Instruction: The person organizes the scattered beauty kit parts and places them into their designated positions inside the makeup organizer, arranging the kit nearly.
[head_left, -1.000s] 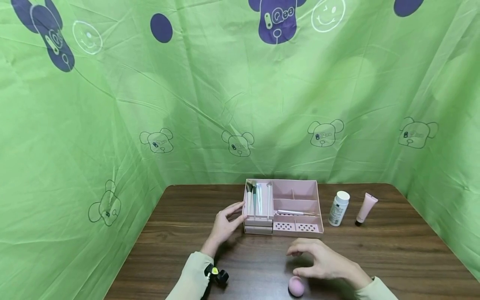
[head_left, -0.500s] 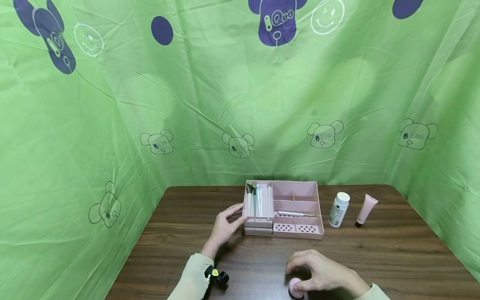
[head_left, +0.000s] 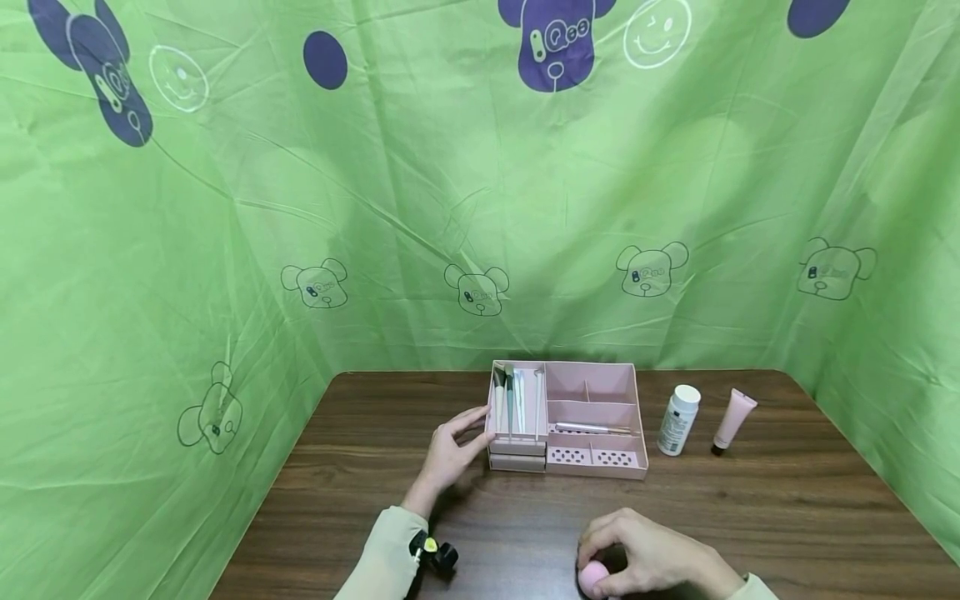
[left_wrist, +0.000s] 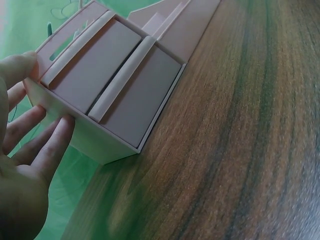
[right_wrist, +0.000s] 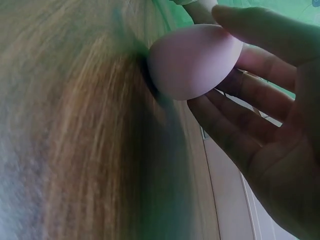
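Observation:
A pink egg-shaped makeup sponge [head_left: 592,577] is at the front of the table, and my right hand [head_left: 641,554] pinches it between thumb and fingers. In the right wrist view the sponge [right_wrist: 192,62] is low over the wood, its rounded end toward the table. My left hand [head_left: 447,454] rests against the left side of a pink desk organizer [head_left: 596,471]. Its spread fingertips [left_wrist: 62,122] touch the side wall, with the thumb near the front upper corner. Makeup brushes [head_left: 509,400] stand in the organizer's left compartment, above two small drawers [left_wrist: 137,92].
A slim brush [head_left: 588,427] lies across the organizer's middle compartment. To its right stand a white bottle [head_left: 678,421] and a pink tube [head_left: 733,419] with a black cap. Green printed cloth [head_left: 480,208] encloses the brown wooden table [head_left: 787,500].
My right hand has come down toward the front edge and its thumb and fingers have closed on the sponge. The left hand has kept its place on the organizer.

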